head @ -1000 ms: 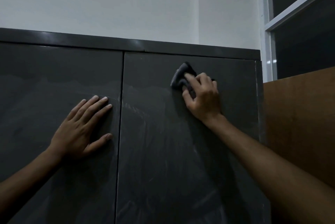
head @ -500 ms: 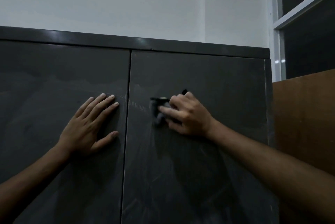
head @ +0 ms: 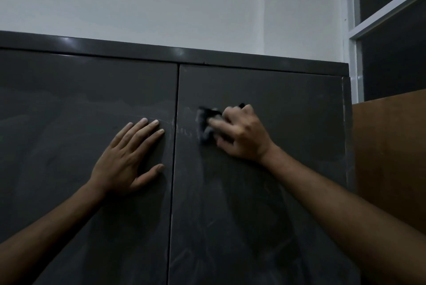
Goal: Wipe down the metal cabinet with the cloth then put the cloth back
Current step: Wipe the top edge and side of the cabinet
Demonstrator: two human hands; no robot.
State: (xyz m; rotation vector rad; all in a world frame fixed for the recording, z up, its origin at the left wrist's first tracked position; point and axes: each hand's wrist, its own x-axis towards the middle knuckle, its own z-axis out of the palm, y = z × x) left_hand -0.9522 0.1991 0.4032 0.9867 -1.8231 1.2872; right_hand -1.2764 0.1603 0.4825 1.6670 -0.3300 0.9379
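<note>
Standing beside the person, I see only the head view, and it looks up at the metal cabinet [head: 265,192] with its two dark doors. The right hand [head: 242,134] grips a small dark cloth [head: 206,123] with curled fingers and presses it on the right door, in the upper part, near the seam between the doors. The cloth is blurred, so I cannot tell how it is folded. The left hand [head: 129,158] lies flat on the left door, fingers straight and spread, holding nothing; its fingertips are close to the seam.

Pale streaks show on both doors, mostly below and around the hands, and the band under the top edge of the cabinet looks more even. I judge that the wiping is in the middle, not finished.

To do this step well, I think the strokes should overlap and run from the seam to the right edge of the door, with steady pressure. The flat hand should keep the left door closed. The seam itself and the top corners probably need care, because the dust gathers there.
</note>
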